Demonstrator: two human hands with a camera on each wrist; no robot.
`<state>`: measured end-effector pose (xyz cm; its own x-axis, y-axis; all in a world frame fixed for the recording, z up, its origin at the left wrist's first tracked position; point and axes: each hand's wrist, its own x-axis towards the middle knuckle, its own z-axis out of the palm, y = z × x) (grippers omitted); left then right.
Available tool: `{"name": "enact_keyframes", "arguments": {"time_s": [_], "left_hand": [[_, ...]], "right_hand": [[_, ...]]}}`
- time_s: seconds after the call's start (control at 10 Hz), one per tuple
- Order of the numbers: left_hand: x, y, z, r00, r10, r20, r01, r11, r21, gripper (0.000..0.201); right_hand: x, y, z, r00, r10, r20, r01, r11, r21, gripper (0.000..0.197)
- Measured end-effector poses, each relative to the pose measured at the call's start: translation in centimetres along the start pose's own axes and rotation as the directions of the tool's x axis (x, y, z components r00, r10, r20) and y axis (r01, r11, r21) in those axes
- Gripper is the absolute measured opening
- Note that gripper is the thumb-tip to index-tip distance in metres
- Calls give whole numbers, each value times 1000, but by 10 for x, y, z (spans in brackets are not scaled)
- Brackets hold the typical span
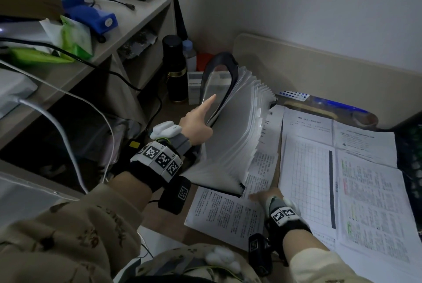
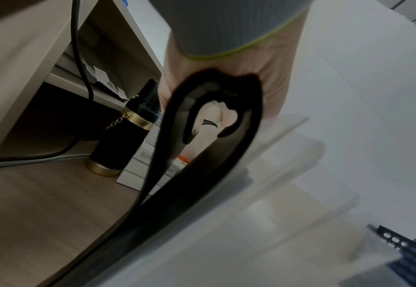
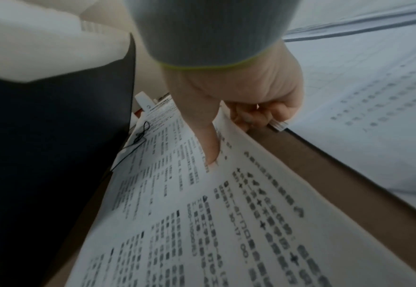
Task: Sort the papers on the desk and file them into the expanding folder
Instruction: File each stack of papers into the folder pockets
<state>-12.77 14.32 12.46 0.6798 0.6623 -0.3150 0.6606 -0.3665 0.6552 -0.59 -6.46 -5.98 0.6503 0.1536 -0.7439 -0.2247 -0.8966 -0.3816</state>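
Note:
The expanding folder (image 1: 233,127) stands tilted on the desk with its white dividers fanned open and a black-edged translucent cover (image 2: 202,155) in front. My left hand (image 1: 201,120) grips that cover's edge, index finger stretched up along it. Low on the desk my right hand (image 1: 262,197) pinches a printed sheet (image 1: 223,212). The thumb (image 3: 209,139) lies on top of the sheet (image 3: 226,213) and the fingers curl beneath its edge. A grid sheet (image 1: 308,180) and more printed pages (image 1: 374,202) lie spread to the right.
A black flask (image 1: 174,70) and a white box (image 1: 194,86) stand behind the folder against the wall. A shelf unit (image 1: 127,22) with cables (image 1: 68,141) fills the left. A clear pouch (image 1: 326,109) lies at the desk's back edge, a dark mesh object (image 1: 411,157) at far right.

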Motion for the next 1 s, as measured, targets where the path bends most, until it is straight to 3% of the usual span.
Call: {"name": "enact_keyframes", "arguments": {"time_s": [0.2, 0.3, 0.4, 0.5, 0.6, 0.7, 0.8, 0.9, 1.0], "left_hand": [[1, -1, 2, 1000, 11, 3, -11, 1000, 8, 97], [1, 0, 6, 1000, 16, 6, -16, 1000, 11, 96], [0, 2, 12, 1000, 25, 1, -25, 999, 20, 96], [0, 4, 17, 1000, 26, -10, -26, 999, 41, 94], [-1, 7, 22, 999, 34, -12, -33, 997, 64, 93], [-1, 10, 26, 999, 40, -19, -38, 995, 94, 93], [0, 12, 31, 998, 40, -39, -35, 993, 113, 92], [0, 14, 36, 999, 29, -45, -23, 991, 135, 92], [3, 14, 40, 999, 20, -35, -15, 989, 147, 93]], "right_hand": [[-5, -2, -6, 1000, -2, 14, 1, 1000, 26, 58], [-10, -2, -8, 987, -133, -86, 137, 990, 40, 37], [-11, -4, -15, 972, -202, -119, 211, 975, 74, 44], [-7, -5, -30, 965, -225, -134, 237, 968, 83, 36], [-4, -3, -52, 955, -197, -224, 227, 967, 118, 30], [0, 6, -71, 940, -134, -313, 206, 956, 210, 45], [4, 22, -76, 964, -61, -260, 131, 956, 262, 58], [10, 40, -70, 995, 37, -93, -16, 976, 218, 66], [10, 47, -68, 994, 105, -36, -97, 978, 184, 43]]}}
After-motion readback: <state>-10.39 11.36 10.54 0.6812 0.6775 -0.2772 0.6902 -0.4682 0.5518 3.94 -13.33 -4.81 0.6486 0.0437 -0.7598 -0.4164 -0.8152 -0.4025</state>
